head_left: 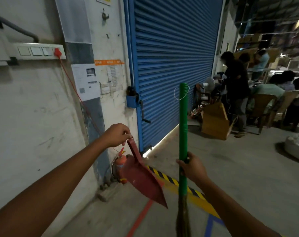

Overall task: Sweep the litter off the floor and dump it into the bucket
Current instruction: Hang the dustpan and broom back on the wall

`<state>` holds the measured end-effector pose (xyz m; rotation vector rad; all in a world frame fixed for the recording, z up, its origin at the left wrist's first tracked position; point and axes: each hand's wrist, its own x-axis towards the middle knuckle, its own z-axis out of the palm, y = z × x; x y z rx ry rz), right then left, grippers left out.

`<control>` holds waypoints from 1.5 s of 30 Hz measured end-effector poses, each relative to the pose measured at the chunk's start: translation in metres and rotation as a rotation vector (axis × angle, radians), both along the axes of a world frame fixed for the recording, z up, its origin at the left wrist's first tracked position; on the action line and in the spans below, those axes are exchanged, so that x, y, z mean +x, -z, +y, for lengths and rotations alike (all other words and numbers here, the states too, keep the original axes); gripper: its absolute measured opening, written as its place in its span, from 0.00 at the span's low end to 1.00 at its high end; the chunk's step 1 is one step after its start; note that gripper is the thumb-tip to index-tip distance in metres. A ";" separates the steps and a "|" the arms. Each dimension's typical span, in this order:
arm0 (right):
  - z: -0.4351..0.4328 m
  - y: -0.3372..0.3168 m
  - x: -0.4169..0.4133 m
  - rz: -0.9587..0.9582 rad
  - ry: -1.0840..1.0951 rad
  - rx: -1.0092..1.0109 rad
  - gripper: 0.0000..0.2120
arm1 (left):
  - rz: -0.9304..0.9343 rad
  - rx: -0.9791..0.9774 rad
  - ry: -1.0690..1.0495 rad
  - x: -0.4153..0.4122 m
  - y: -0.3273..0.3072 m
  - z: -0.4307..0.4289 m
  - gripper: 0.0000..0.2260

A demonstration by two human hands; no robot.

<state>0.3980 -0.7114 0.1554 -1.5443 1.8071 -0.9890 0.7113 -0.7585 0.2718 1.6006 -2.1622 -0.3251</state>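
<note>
1. The left hand [117, 135] pinches the top end of the red dustpan [143, 178] handle between curled fingers [126, 134]. The pan hangs tilted, wide mouth lowest, above the floor [248, 177].
2. The right hand [193, 166] has its fingers wrapped round the green broom [183, 127] handle, about halfway along. The broom stands nearly upright, with its brown bristles [183, 216] running down to the bottom edge of the view.
3. The dustpan hangs just left of the broom, and the two do not touch.
4. Behind the dustpan, a red fire extinguisher [120, 164] stands at the foot of the white wall [34, 108], beside a closed blue roller shutter [176, 57].
5. A yellow-and-black striped strip [169, 178] crosses the concrete floor beneath both tools, and a red line [140, 218] lies nearer.
6. A switch panel [41, 51] on the wall carries a red plug [57, 52], whose cord trails downward.
7. Well apart at the right, several people [237, 93] sit or stand near a cardboard box [213, 122].
</note>
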 end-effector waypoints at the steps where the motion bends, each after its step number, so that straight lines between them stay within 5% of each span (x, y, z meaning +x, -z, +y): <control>1: -0.019 -0.002 -0.004 0.015 -0.013 -0.003 0.11 | -0.006 -0.011 -0.006 -0.005 -0.007 -0.014 0.09; 16: -0.348 -0.095 0.001 0.340 -0.144 -0.178 0.13 | 0.110 -0.060 -0.014 -0.016 -0.076 -0.283 0.07; 22: -0.484 -0.139 0.030 0.303 -0.200 -0.290 0.14 | 0.103 -0.129 -0.128 0.002 -0.122 -0.392 0.10; 30: -0.661 -0.208 0.074 0.372 -0.206 -0.522 0.27 | -0.170 -0.410 -0.340 0.009 -0.192 -0.509 0.08; 34: -0.743 -0.249 0.094 0.316 -0.282 -0.589 0.23 | -0.352 -0.464 -0.449 0.012 -0.235 -0.564 0.07; 45: -0.905 -0.356 0.170 0.076 -0.588 -0.782 0.20 | 0.079 -0.495 -0.601 0.031 -0.335 -0.683 0.04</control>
